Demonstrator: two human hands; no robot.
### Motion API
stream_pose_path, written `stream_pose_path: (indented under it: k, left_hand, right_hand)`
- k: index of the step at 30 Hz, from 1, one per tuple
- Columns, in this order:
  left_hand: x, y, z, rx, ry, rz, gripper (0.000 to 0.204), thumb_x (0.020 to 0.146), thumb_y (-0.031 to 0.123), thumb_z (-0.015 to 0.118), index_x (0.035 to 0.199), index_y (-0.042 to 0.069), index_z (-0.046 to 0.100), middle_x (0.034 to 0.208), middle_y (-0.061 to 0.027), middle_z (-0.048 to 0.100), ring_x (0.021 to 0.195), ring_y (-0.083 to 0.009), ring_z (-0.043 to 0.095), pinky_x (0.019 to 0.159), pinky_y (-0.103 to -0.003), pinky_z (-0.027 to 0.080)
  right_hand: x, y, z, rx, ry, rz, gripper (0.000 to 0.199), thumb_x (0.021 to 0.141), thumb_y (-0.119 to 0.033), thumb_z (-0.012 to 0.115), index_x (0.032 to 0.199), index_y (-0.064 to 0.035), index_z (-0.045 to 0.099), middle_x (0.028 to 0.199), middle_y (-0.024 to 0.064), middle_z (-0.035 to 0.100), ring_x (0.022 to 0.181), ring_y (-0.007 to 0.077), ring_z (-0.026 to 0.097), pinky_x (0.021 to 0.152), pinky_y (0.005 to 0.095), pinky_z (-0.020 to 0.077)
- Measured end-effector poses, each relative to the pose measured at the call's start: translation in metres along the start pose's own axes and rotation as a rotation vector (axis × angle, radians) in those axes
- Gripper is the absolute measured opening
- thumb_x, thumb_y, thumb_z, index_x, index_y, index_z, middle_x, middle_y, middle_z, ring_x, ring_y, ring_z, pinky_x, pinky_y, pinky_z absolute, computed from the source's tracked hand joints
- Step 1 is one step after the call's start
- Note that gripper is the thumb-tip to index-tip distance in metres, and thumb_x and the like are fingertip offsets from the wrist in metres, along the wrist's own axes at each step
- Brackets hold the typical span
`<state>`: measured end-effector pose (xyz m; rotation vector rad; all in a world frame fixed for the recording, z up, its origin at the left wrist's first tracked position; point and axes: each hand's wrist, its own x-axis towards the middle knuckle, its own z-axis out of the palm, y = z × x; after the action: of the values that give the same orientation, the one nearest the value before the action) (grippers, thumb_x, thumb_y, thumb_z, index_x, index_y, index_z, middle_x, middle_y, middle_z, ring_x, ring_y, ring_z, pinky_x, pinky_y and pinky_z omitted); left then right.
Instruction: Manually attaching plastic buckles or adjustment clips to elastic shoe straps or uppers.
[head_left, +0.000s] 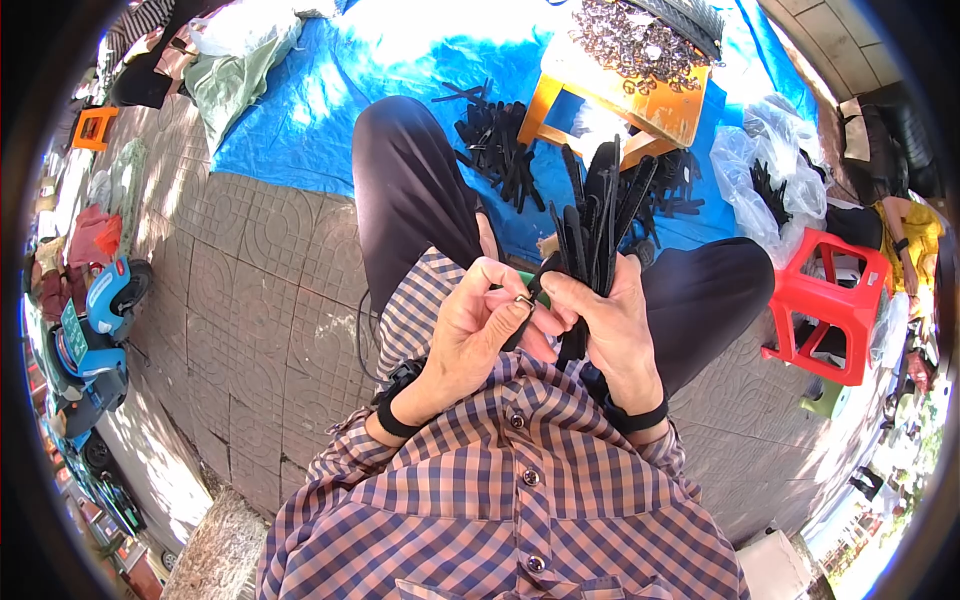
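Observation:
My right hand is closed around a bundle of black straps, which fan upward past my thumb. A small metal buckle is pinched between the thumb and fingers of my left hand, close beside a black strap end at my right hand. Whether the buckle is on that strap I cannot tell. Both hands meet above my lap. Beyond them, loose black straps lie heaped on a blue tarp. A yellow stool carries a pile of small dark metal buckles.
A red plastic stool stands to the right, near a clear plastic bag with black straps in it. Far left are a small orange stool and a blue scooter. Patterned paving lies around me.

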<state>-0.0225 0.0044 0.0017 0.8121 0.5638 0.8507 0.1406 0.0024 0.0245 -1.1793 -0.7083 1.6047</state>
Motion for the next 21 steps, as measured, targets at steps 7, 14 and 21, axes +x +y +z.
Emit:
stream_pose_path:
  k: [7, 14, 21]
  left_hand:
    - [-0.002, 0.000, 0.011, -0.026, 0.105, 0.003, 0.011, 0.095, 0.009, 0.042, 0.099, 0.001, 0.036, 0.087, -0.0197, 0.062, 0.070, -0.0241, 0.066, 0.063, -0.030, 0.056]
    - [-0.002, -0.002, 0.012, 0.040, 0.127, 0.059, 0.011, 0.096, 0.012, 0.041, 0.100, 0.003, 0.037, 0.081, -0.0180, 0.062, 0.068, -0.0252, 0.066, 0.064, -0.031, 0.055]
    - [-0.002, -0.003, 0.006, 0.113, -0.018, 0.129, 0.012, 0.095, 0.010, 0.041, 0.101, 0.000, 0.040, 0.089, -0.0198, 0.061, 0.073, -0.0248, 0.066, 0.066, -0.030, 0.055]
  right_hand:
    - [-0.005, -0.005, 0.011, -0.265, 0.116, -0.106, 0.021, 0.079, -0.001, 0.065, 0.098, 0.0009, 0.058, 0.074, -0.0001, 0.058, 0.059, 0.0037, 0.051, 0.052, 0.0192, 0.0407]
    - [-0.001, -0.008, 0.002, -0.244, -0.032, -0.036, 0.025, 0.078, 0.000, 0.063, 0.103, -0.0013, 0.059, 0.072, -0.0030, 0.056, 0.062, 0.0025, 0.049, 0.055, 0.0194, 0.0413]
    - [0.003, -0.001, 0.000, 0.014, -0.053, 0.001, 0.021, 0.079, 0.001, 0.063, 0.099, 0.0005, 0.058, 0.068, -0.0017, 0.055, 0.055, 0.0032, 0.049, 0.049, 0.0201, 0.0387]
